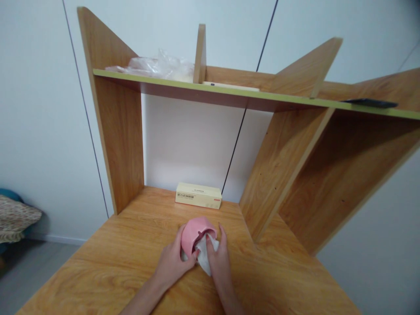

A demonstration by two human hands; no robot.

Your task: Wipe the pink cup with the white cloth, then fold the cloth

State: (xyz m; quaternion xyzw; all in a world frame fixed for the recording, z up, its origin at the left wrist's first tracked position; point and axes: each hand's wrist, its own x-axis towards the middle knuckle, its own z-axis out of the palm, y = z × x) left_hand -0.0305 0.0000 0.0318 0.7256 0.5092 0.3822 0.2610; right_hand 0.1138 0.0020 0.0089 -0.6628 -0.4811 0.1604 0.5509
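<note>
A pink, faceted, hollow container (194, 232) is tilted over the wooden desk, its opening facing me and to the right. My left hand (177, 259) is closed around its left side, with the thumb at the lower rim. A crumpled white tissue (204, 259) hangs partly out of the opening. My right hand (218, 253) grips that tissue at the right rim, thumb pressed on it and fingers behind. What lies inside the container is hidden by the tissue and the thumbs. A little white shows under the container's lower left side.
A long cream box (198, 196) with printed writing lies at the back of the wooden desk (98, 271). Above runs a shelf (229, 94) holding clear plastic bags (157, 65), a flat pale item and a dark flat item (370, 103). Upright panels (282, 170) stand at both sides.
</note>
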